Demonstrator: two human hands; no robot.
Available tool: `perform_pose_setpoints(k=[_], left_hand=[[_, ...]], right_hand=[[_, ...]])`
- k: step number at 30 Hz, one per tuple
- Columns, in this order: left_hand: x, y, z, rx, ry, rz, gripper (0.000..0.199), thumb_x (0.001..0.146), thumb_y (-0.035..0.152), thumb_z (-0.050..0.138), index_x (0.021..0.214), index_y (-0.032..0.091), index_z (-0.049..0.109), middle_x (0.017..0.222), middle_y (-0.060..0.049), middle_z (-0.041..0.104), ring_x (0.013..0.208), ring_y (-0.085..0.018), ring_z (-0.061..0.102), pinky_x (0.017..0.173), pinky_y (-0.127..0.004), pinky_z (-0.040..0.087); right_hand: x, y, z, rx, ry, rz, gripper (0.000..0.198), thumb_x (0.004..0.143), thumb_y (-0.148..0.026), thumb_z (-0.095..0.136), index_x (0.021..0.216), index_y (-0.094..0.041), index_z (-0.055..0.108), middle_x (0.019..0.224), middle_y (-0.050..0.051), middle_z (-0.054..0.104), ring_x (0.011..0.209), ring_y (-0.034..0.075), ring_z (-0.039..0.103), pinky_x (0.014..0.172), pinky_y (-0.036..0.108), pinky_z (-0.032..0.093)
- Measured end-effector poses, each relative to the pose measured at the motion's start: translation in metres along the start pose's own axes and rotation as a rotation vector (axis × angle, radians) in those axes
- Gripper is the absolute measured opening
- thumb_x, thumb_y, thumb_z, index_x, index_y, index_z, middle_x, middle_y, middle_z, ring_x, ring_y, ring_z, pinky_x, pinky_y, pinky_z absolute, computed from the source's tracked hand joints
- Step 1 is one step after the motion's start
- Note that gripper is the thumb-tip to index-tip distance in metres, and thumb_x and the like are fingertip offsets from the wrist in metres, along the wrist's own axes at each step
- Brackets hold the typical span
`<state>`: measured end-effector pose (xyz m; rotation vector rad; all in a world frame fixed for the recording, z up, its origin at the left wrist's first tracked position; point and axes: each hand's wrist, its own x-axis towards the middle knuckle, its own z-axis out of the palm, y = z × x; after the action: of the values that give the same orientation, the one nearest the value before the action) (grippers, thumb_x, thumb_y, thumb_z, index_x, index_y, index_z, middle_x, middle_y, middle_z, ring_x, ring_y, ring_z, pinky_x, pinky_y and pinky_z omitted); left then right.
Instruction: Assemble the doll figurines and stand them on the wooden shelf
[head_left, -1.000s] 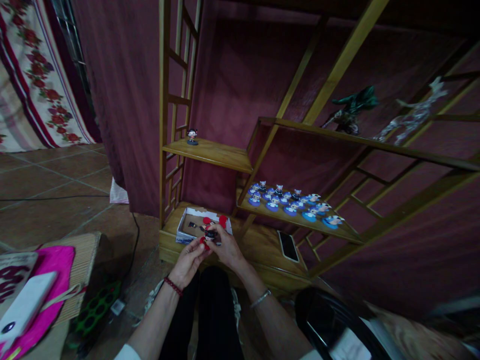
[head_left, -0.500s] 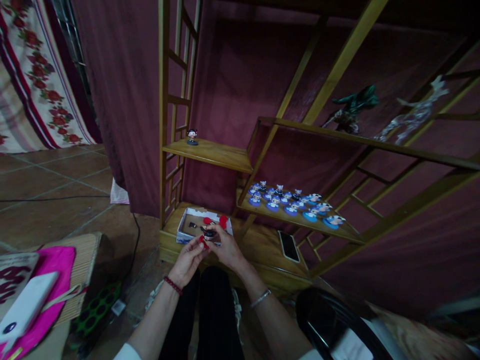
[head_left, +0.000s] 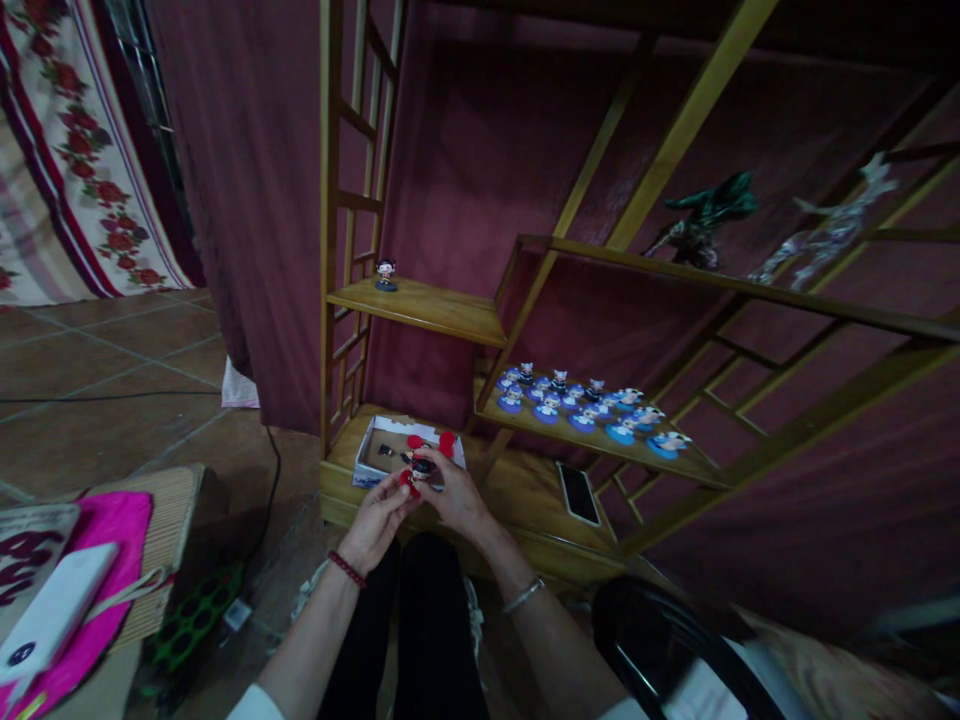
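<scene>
From where I stand, both hands are closed on one small dark-haired figurine (head_left: 421, 468), just below the middle of the frame: the left hand (head_left: 377, 518) pinches its red lower part while the right hand (head_left: 454, 497) grips up by the head. Right behind them sits a shallow cardboard box (head_left: 363, 470), its near right corner hidden by the right hand; inside I can see two red discs (head_left: 448, 442) and a small dark piece (head_left: 386, 450) too tiny to make out. The box rests on the wooden bottom board, with a smartphone (head_left: 577, 492) lying flat farther right. Above the phone, right of centre, a shelf is crowded with little figurines on purple and blue bases (head_left: 547, 407). A lone figurine (head_left: 385, 275) stands on the small shelf left of centre. Toward the upper right are a green sculpture (head_left: 712, 215) and a clear one (head_left: 832, 225). A glossy black object (head_left: 660, 635) fills the lower right, near the right forearm.
</scene>
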<state>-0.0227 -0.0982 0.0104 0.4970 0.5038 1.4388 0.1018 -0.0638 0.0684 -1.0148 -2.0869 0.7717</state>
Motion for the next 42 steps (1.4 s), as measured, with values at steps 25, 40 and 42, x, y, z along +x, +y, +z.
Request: perform_pose_setpoints(k=[25,40,42], left_hand=[[0.011,0.033,0.022,0.025,-0.005,0.051,0.032,0.065,0.011,0.064,0.097,0.014,0.060,0.099,-0.008,0.062,0.088,-0.015,0.059,0.086,-0.030,0.043],[0.018,0.058,0.042,0.046,0.023,0.068,0.032,0.065,0.007,0.064,0.096,0.014,0.060,0.095,-0.007,0.064,0.085,-0.014,0.059,0.085,-0.028,0.044],[0.019,0.060,0.043,0.057,0.001,0.069,0.032,0.065,0.008,0.063,0.096,0.014,0.059,0.096,-0.007,0.064,0.087,-0.014,0.059,0.086,-0.028,0.044]], right_hand=[[0.021,-0.015,-0.009,0.107,0.041,0.019,0.050,0.069,-0.019,0.055,0.117,-0.023,0.042,0.093,0.002,0.062,0.083,0.014,0.058,0.077,0.031,0.047],[0.037,-0.033,-0.023,0.036,0.069,-0.014,0.035,0.068,-0.024,0.059,0.103,-0.022,0.054,0.092,0.002,0.061,0.082,0.015,0.057,0.074,0.028,0.047],[0.038,-0.034,-0.026,0.013,0.083,-0.028,0.033,0.068,-0.025,0.059,0.101,-0.022,0.056,0.092,0.002,0.061,0.080,0.015,0.057,0.073,0.028,0.047]])
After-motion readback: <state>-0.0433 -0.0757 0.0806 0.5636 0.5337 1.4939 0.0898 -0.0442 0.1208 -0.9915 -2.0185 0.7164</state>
